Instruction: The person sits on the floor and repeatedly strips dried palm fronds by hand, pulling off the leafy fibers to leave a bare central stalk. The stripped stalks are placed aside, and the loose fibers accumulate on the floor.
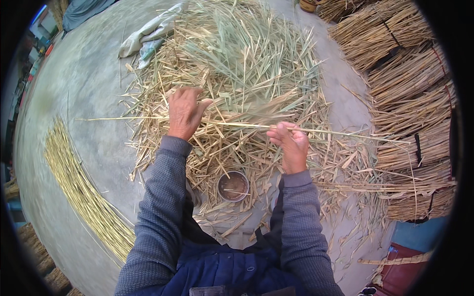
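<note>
A long, thin reed stalk (242,125) stretches nearly level in front of me, its thin tip out to the left and its bent end drooping on the right. My left hand (184,112) is closed over it, palm down, with the thumb sticking out. Farther right, my right hand (290,145) pinches the same stalk between thumb and fingers, palm turned up. Beneath both hands lies a big heap of dry leaves and husks (237,64), greener toward the back. Between my legs, a small round metal bowl (233,186) holds brownish contents and a bit of straw.
A bundle of peeled yellow-green stalks (86,190) lies on the concrete floor (94,93) at left. Tied bundles of brown reeds (410,103) are stacked along the right. A whitish sack (150,34) lies at the heap's far left. Something dark red (399,266) is at lower right.
</note>
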